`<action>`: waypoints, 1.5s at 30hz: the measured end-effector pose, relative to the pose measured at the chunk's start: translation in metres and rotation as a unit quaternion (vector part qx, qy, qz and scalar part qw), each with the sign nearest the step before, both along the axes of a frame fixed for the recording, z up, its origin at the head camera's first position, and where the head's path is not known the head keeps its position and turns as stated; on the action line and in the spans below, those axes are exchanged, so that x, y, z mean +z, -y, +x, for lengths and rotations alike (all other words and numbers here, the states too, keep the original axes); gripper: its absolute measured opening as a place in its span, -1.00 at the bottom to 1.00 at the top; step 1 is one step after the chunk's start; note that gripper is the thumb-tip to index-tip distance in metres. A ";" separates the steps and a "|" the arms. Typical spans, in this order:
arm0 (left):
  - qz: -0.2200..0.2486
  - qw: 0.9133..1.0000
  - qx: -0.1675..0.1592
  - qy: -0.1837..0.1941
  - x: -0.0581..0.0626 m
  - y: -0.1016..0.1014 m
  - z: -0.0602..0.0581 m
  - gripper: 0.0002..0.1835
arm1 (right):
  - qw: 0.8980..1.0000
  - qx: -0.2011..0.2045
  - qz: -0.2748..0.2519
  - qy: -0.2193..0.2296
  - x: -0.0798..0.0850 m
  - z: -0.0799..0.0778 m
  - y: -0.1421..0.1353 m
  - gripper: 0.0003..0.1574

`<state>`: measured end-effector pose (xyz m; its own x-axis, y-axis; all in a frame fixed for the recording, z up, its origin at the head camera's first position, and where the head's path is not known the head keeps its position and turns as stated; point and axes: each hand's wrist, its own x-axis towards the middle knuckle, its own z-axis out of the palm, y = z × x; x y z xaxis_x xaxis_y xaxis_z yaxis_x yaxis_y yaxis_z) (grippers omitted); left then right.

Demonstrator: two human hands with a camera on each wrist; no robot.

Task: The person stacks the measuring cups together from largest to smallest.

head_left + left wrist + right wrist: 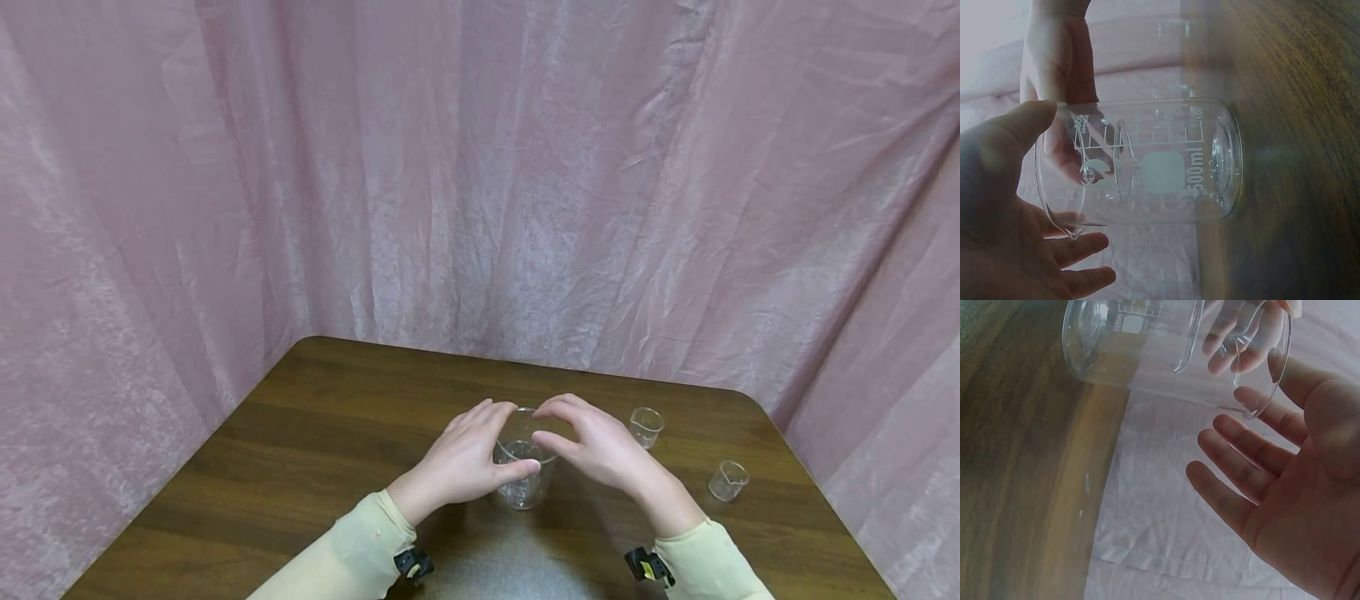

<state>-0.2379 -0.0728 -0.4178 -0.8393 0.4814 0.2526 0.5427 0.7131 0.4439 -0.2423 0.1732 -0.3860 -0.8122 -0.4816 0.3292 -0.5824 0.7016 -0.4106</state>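
Observation:
A large clear glass beaker (pixel 546 479) marked 500ml stands upright on the wooden table. Inside its lower part sits a smaller glass beaker (pixel 1124 187), whose rim shows through the wall. My left hand (pixel 476 454) is at the left of the large beaker's rim, with the thumb by the near edge and the fingers extended past the far side. Opposite it, my right hand (pixel 600 442) hovers by the rim's right side, fingers loosely bent and spread. Whether either hand touches the glass is hard to tell.
Two small glass beakers stand to the right, one farther back (pixel 647 427) and one nearer the right edge (pixel 728 481). The brown wooden table (pixel 300 442) has rounded far corners. Pink curtains (pixel 480 183) hang behind it and at both sides.

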 end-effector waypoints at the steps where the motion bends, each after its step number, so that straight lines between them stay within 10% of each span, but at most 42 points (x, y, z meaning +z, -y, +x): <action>1: 0.000 1.000 0.000 -0.001 0.000 0.000 0.000 0.01 | 1.000 -0.001 -0.001 -0.002 0.000 0.000 -0.001 -0.58; 45: 0.001 1.000 0.001 -0.019 -0.001 -0.002 -0.001 -0.02 | 0.994 -0.060 0.027 -0.088 -0.014 0.009 -0.023 -0.29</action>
